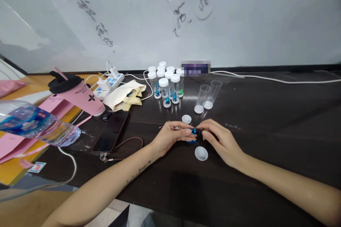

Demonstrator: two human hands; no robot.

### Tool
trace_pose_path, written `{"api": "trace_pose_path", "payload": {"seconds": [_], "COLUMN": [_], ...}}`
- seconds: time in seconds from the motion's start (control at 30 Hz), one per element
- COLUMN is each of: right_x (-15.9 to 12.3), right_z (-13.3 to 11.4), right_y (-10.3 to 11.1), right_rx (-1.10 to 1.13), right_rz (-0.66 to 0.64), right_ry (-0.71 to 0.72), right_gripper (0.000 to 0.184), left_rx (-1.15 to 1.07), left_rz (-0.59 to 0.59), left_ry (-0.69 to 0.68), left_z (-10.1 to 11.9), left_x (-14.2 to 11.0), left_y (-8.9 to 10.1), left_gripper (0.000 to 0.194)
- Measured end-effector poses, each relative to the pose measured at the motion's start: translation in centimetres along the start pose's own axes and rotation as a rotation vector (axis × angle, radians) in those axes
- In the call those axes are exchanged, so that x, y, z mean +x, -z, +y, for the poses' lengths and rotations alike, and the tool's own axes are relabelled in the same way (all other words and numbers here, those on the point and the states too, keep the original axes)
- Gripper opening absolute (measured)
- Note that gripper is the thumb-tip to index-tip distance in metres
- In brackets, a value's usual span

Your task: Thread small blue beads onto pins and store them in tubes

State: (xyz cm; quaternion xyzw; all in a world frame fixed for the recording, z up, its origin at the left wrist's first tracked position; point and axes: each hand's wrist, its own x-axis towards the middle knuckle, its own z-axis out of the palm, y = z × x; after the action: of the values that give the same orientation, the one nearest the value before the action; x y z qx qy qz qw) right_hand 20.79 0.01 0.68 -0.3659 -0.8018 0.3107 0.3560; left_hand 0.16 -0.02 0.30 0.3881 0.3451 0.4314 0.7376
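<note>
Desk (279,120) runs wide toward 3 o'clock, whiteboard (253,25) bounding 12; left hand (174,134), angled inward, pinches blue piece (194,131) at 11 o'clock from white cap (201,153), right hand (222,140) curled opposite, grip indeterminable from this view.

The left hand (170,136) pinched a small blue piece (194,131) beside the right hand (223,142), near which a white cap (201,153) lay on the bench (279,124), while capped clear tubes (164,93) stood beyond the left hand.

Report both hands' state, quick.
Left hand: closed, holding a small blue part.
Right hand: curled beside that part; whether holding anything cannot be told.
</note>
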Motion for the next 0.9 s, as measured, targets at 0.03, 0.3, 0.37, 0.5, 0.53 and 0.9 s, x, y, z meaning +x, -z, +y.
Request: {"api": "trace_pose_path", "payload": {"seconds": [0.03,0.3,0.37,0.5,0.53,0.9], "right_x": [0.04,0.11,0.07,-0.02,-0.03,0.21], "right_z": [-0.12,-0.29,-0.13,0.17,0.20,-0.52], "right_y": [0.01,-0.10,-0.21,-0.37,-0.38,0.00], "right_rx": [-0.005,-0.046,-0.052,-0.062,-0.061,-0.059], "right_rz": [-0.010,-0.025,-0.005,0.022,0.025,-0.078], "right_ry": [-0.002,-0.018,-0.021,-0.001,-0.002,-0.028], "right_gripper": [0.020,0.015,0.010,0.008,0.009,0.020], "left_rx": [0.011,0.025,0.018,0.011,0.009,0.023], "left_rz": [-0.012,-0.031,-0.019,-0.007,-0.006,-0.034], "left_ry": [0.004,0.008,0.002,-0.001,0.000,0.017], "left_z": [0.00,-0.01,-0.09,-0.15,-0.14,-0.06], "left_x": [-0.04,-0.06,0.00,0.05,0.06,-0.02], "left_y": [-0.02,-0.03,0.05,0.12,0.11,0.11], "left_gripper": [0.031,0.028,0.029,0.031,0.031,0.029]}}
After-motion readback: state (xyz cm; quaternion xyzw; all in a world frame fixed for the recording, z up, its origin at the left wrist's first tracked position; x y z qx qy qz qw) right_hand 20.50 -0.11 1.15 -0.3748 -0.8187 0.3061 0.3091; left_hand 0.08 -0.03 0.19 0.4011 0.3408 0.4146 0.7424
